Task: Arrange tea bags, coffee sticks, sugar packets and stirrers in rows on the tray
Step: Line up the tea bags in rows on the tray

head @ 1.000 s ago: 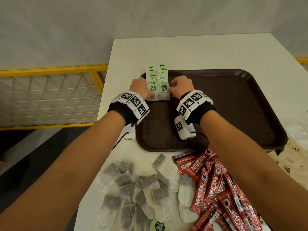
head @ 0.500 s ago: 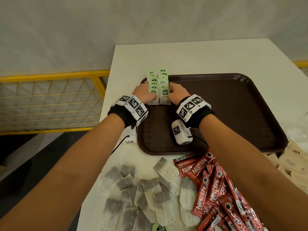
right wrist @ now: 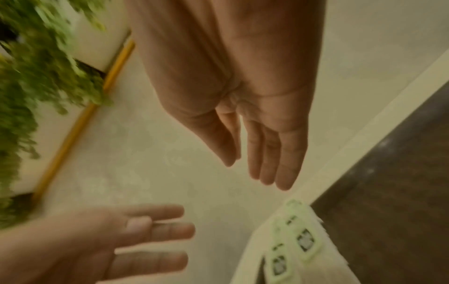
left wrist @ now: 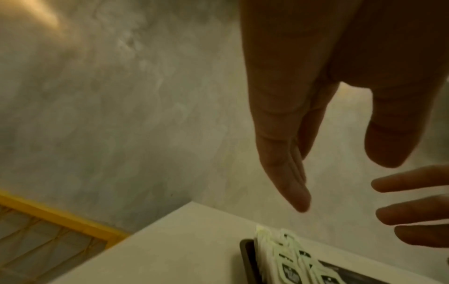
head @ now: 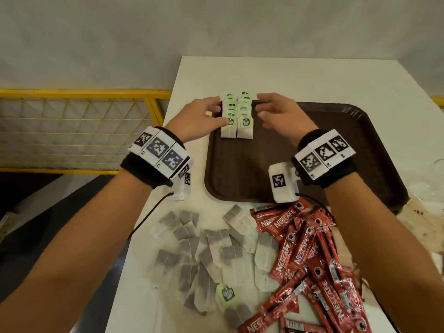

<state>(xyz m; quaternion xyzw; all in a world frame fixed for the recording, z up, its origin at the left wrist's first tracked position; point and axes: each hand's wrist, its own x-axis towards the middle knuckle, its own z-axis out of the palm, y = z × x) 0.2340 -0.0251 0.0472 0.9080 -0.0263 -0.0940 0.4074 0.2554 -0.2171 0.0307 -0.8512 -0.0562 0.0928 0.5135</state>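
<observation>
Two short rows of tea bags [head: 236, 116] with green tags lie side by side in the far left corner of the brown tray [head: 324, 152]. My left hand [head: 211, 111] hovers just left of the rows, fingers straight and holding nothing. My right hand [head: 266, 109] hovers just right of them, fingers spread and empty. In the left wrist view the left hand [left wrist: 340, 134] hangs above the tea bags [left wrist: 291, 259]. The right wrist view shows the right hand [right wrist: 262, 144] open above the same rows [right wrist: 296, 242]. I cannot tell whether either hand touches the rows.
Loose tea bags [head: 211, 255] are heaped on the white table near me. Red coffee sticks [head: 312, 260] lie in a heap to their right. Beige sugar packets [head: 422, 222] sit past the tray's near right corner. A yellow mesh railing [head: 84, 131] runs left of the table.
Both hands were curled against the sides of the tea bag rows. Now they have opened, drawn slightly apart and moved toward the far ends of the rows.
</observation>
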